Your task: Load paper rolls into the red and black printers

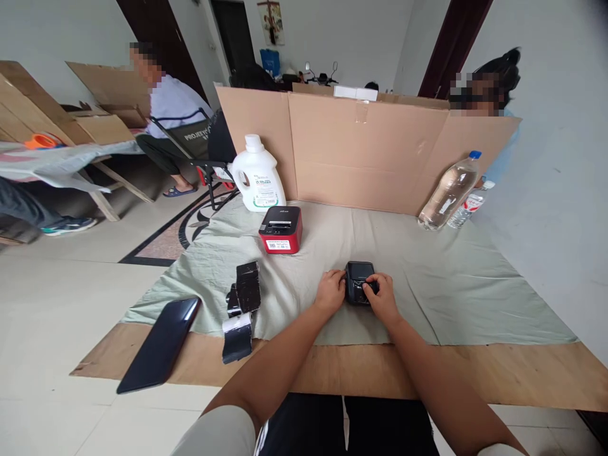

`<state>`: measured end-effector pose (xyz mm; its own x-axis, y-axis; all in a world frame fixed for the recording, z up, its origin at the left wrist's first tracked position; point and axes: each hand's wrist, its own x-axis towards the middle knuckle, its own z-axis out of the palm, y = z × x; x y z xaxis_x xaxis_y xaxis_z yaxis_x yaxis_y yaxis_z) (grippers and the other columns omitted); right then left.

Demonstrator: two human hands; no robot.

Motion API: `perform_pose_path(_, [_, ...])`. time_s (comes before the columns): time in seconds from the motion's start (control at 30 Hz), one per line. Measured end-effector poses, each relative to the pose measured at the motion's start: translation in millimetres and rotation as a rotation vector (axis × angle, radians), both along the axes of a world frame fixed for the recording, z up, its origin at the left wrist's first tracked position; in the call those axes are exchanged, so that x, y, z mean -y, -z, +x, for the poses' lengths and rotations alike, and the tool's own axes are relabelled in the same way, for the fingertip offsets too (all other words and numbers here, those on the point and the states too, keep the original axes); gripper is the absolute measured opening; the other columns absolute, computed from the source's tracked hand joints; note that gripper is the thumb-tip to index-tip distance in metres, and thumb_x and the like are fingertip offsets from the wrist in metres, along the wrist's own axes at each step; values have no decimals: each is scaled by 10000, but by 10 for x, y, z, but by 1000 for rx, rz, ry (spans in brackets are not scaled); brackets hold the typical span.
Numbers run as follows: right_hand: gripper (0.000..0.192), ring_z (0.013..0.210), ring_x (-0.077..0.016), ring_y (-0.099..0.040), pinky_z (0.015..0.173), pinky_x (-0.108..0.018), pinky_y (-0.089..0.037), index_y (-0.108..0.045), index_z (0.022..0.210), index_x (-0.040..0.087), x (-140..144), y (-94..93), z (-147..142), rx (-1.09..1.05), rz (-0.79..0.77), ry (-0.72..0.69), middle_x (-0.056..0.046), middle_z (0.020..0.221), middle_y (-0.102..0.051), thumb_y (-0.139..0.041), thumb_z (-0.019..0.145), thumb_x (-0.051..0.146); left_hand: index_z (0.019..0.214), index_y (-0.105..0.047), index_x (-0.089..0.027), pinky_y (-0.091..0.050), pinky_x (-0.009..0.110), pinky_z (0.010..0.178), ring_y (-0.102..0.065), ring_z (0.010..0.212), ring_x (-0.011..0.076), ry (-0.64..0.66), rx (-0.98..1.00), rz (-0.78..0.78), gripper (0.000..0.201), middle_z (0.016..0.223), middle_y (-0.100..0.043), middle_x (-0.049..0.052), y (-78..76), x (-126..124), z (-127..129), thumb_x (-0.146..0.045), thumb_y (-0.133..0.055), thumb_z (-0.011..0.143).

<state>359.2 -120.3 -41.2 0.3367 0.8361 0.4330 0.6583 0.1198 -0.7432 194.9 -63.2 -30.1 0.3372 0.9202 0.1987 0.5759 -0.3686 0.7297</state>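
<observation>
A small black boxy device (360,273), perhaps a portable printer, rests on the cloth in front of me. My left hand (331,291) has its fingers bent against the device's left side. From the right, my right hand (382,297) holds it, thumb on the top face and fingers along the far right edge. What lies under the right thumb is too small to make out. Left of my hands are black strips with a roll (237,323), partly uncurled. Farther back stands a red and black printer (281,229) with a white label on its front.
A black tablet-like slab (159,345) overhangs the table's left front edge. A white detergent jug (259,174) and a cardboard screen (361,152) stand at the back. A large bottle (449,193) and a small water bottle (470,206) lean at the right. Other people sit beyond.
</observation>
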Motion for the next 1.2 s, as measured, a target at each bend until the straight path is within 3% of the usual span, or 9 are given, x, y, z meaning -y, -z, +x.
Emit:
perform_pose_path(0.1, [323,1096,-246,-516,992,-475,-432,-575,1062,198,-14,146,-14,-87,72,-15,-110,1106,-561,-539,805,389,1120,-671,-136,-455,340,973,-587,1059,205,-36,147,-92,338,1153,-651,111,1,-41,16,-94,-495,835])
perform_pose_path(0.2, [497,1206,-249,-484,1061,-487,-381,-469,1286,184,-29,230,-15,-106,50,-52,-131,1274,-532,-500,830,380,1318,-541,-143,-516,276,734,-626,756,139,-87,287,-365,471,1078,-680,101,-71,-102,65,-115,-502,849])
perform_pose_path(0.33, [583,1297,-267,-428,1098,-508,-340,-387,1393,182,-50,267,-3,-66,0,-58,-135,1407,-465,-456,853,388,1461,-348,-190,-373,176,430,-481,459,32,34,410,-730,663,1162,-657,100,-236,-227,123,-71,-484,823])
perform_pose_path(0.47, [600,1294,-277,-435,1087,-524,-351,-375,1411,174,-54,274,-2,-47,-29,-40,-136,1415,-466,-441,858,399,1432,-399,-236,-298,145,360,-459,438,-6,76,490,-883,747,1315,-569,97,-315,-319,112,1,-505,731])
perform_pose_path(0.7, [611,1307,-273,-424,1093,-528,-342,-331,1436,170,-63,304,-3,-12,-29,-44,-139,1431,-444,-419,870,385,1323,-541,-242,-256,133,336,-440,422,-30,88,585,-948,738,1352,-536,85,-249,-406,47,14,-558,631])
perform_pose_path(0.93, [685,1345,-285,-377,1119,-515,-311,-298,1439,111,-59,294,-19,-55,-78,-46,-177,1449,-405,-442,847,425,1283,-536,-217,-199,156,318,-373,371,-32,41,515,-847,713,1412,-505,80,-273,-385,127,19,-473,612])
perform_pose_path(1.2, [539,1128,-264,-545,966,-469,-470,-501,1245,169,-51,232,4,-208,-39,49,-141,1226,-560,-570,782,438,1243,-481,-182,-229,153,325,-405,391,-24,-26,493,-836,621,1424,-487,111,-278,-339,121,4,-502,651])
